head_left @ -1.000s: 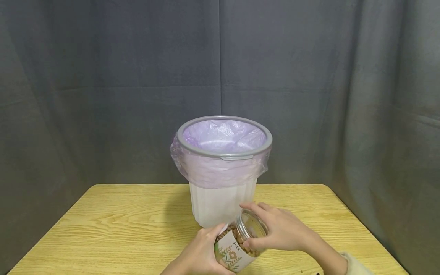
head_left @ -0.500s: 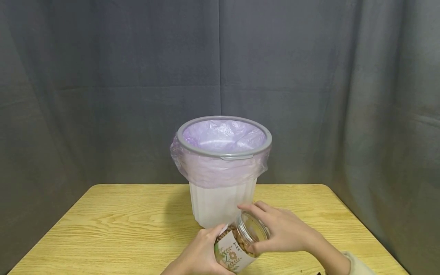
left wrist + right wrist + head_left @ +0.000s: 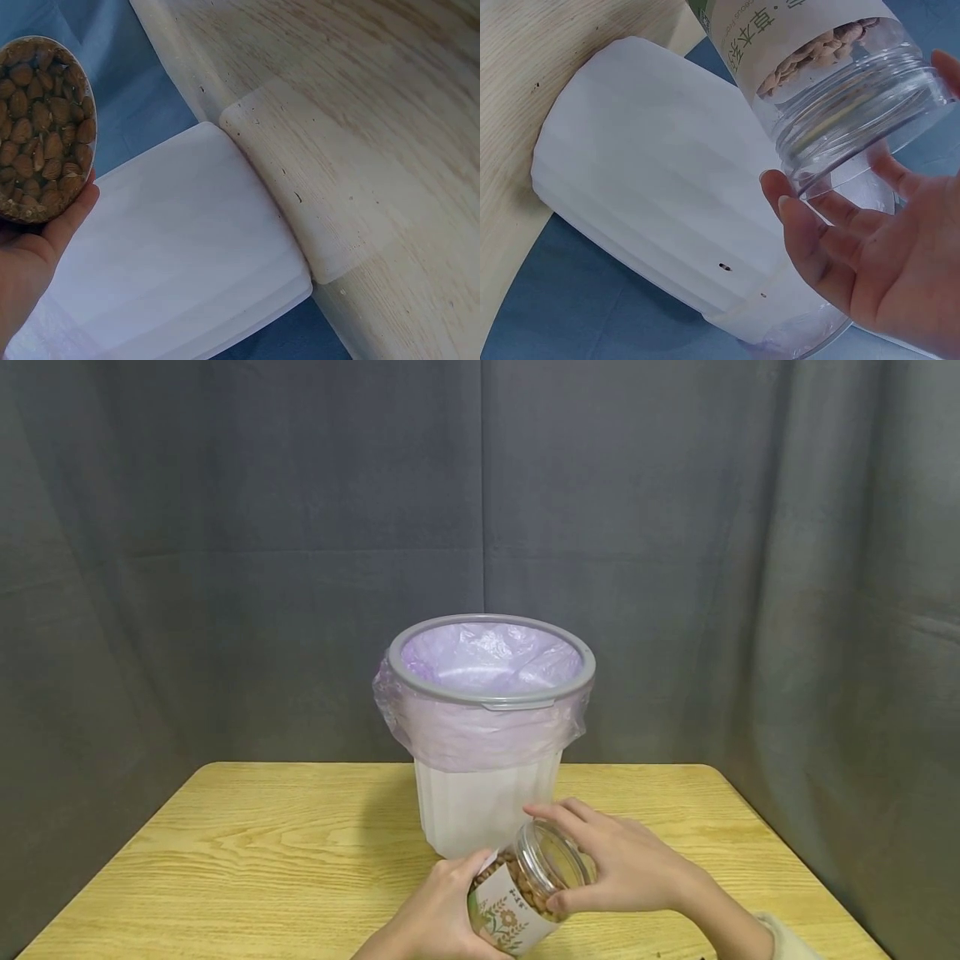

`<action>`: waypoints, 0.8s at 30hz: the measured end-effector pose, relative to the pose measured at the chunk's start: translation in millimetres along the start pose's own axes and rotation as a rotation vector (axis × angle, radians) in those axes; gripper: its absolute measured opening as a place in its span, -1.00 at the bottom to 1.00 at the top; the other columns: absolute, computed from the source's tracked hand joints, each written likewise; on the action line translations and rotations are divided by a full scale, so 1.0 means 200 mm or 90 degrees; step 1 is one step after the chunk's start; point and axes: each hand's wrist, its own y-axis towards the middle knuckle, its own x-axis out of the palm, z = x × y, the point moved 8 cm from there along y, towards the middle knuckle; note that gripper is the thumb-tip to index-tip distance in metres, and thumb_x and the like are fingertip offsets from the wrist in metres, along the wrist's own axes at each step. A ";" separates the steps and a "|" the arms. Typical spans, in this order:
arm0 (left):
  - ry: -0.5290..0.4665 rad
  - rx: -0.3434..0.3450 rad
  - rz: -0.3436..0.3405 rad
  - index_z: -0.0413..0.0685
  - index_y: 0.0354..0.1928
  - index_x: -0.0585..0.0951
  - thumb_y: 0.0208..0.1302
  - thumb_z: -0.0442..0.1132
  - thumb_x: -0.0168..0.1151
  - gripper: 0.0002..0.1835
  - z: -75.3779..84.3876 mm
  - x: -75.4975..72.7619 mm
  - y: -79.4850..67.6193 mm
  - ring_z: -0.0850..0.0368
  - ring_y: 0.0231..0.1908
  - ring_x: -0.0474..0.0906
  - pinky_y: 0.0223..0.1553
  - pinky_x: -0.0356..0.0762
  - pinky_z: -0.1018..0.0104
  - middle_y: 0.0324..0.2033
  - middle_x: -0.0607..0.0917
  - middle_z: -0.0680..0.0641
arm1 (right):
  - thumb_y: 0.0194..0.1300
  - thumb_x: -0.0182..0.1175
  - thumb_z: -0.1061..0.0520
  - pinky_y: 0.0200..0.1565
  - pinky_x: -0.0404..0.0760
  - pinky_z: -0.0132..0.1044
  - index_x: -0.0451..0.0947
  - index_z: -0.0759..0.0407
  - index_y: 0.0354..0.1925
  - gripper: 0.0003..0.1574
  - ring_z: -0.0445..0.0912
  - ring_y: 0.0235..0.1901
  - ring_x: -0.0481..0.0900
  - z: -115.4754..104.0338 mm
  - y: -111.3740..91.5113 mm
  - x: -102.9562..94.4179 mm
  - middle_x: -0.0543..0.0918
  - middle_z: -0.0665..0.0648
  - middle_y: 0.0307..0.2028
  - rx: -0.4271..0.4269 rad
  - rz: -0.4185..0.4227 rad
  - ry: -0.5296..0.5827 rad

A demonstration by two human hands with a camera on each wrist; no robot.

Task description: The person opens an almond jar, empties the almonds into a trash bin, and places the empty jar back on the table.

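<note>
A clear jar (image 3: 512, 912) with a flowered paper label is tilted, its mouth end up and to the right. Brown almonds (image 3: 41, 120) show through its base in the left wrist view. My left hand (image 3: 450, 910) grips the jar's body from the left, thumb on top. At the other end, my right hand (image 3: 633, 864) curls thumb and fingers around the rim of the transparent lid (image 3: 567, 860). In the right wrist view, the fingertips (image 3: 776, 187) touch the lid's edge, beyond the threaded neck. Whether the lid still sits on the threads is hard to tell.
Just behind the jar stands a white bin (image 3: 487, 806), lined with a purple plastic bag (image 3: 480, 735) under a grey rim ring (image 3: 491, 700). It rests on a wooden table (image 3: 262, 860). Small dark specks lie on the wood, and grey curtains (image 3: 300, 568) enclose the back and sides.
My right hand and the clear lid have shifted slightly right, away from the jar's body. The left hand and the jar have stayed in nearly the same place.
</note>
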 end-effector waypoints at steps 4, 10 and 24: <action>0.006 -0.005 0.002 -0.03 0.04 0.36 -0.24 0.11 0.44 -0.23 -0.01 0.00 0.00 0.37 -0.31 0.46 -0.32 0.45 0.53 -0.25 0.54 0.14 | -0.16 0.26 -0.24 -0.41 0.42 -0.28 0.16 -0.28 0.24 -0.05 -0.22 -0.29 0.44 0.00 -0.01 0.00 0.40 -0.15 -0.04 0.001 0.001 0.001; 0.013 0.000 0.007 -0.04 0.04 0.37 -0.25 0.11 0.44 -0.23 -0.01 -0.01 0.00 0.37 -0.32 0.46 -0.32 0.44 0.54 -0.26 0.54 0.13 | -0.16 0.25 -0.28 -0.44 0.41 -0.28 0.15 -0.27 0.24 -0.04 -0.26 -0.34 0.42 0.01 -0.01 0.00 0.41 -0.11 -0.03 0.007 -0.003 -0.001; 0.018 0.001 0.015 -0.01 0.06 0.36 -0.28 0.08 0.47 -0.21 -0.01 -0.01 -0.01 0.37 -0.30 0.46 -0.30 0.44 0.53 -0.26 0.54 0.15 | -0.13 0.27 -0.20 -0.49 0.39 -0.38 0.09 -0.27 0.27 -0.01 -0.30 -0.35 0.43 0.02 -0.03 -0.03 0.38 -0.16 -0.04 0.013 0.018 0.033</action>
